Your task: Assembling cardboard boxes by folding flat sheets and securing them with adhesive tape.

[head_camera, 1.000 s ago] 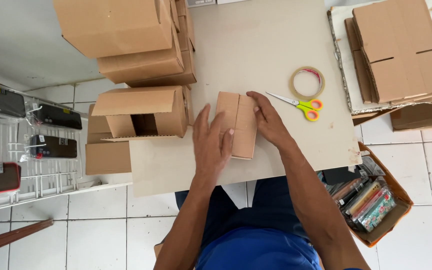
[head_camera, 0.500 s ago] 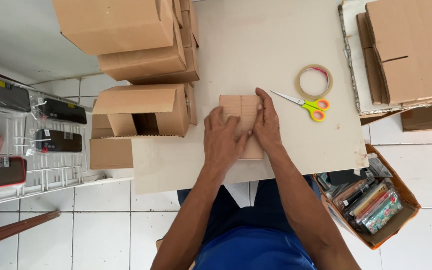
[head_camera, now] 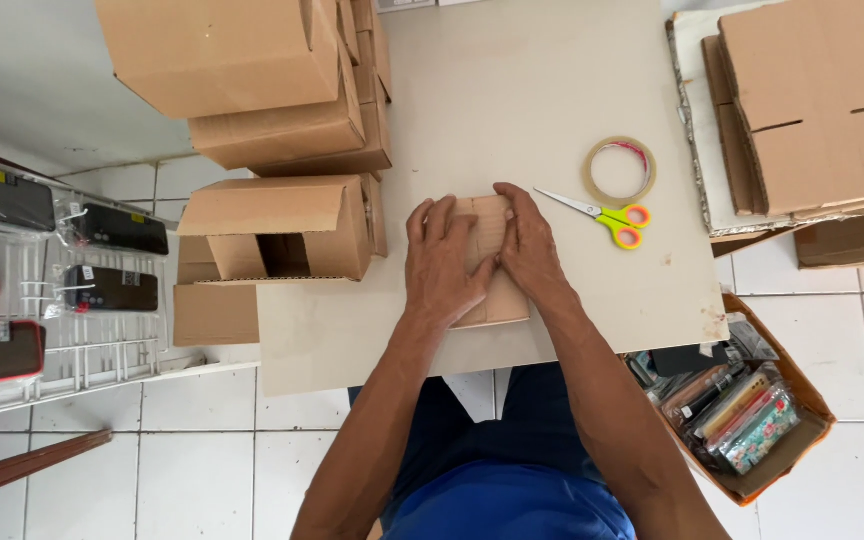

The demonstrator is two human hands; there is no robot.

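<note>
A small flat cardboard piece point(head_camera: 492, 300) lies on the pale table point(head_camera: 512, 100) near its front edge. Both my hands press down on it, palms flat and side by side. My left hand point(head_camera: 442, 262) covers its left half, fingers spread toward the far edge. My right hand point(head_camera: 524, 243) covers its right part, thumb touching the left hand. Only the top middle and the lower right corner of the cardboard show between and below the hands.
Yellow-and-orange scissors point(head_camera: 602, 215) and a roll of tape point(head_camera: 619, 170) lie right of my hands. An open cardboard box point(head_camera: 277, 228) and stacked boxes point(head_camera: 252, 70) stand left. Flat cardboard sheets point(head_camera: 812, 100) lie far right. A carton of phone cases point(head_camera: 752, 410) and a white rack point(head_camera: 42, 300) sit on the floor.
The cardboard piece went from half raised to flat on the table. Both hands came together on top of it and now press it down.
</note>
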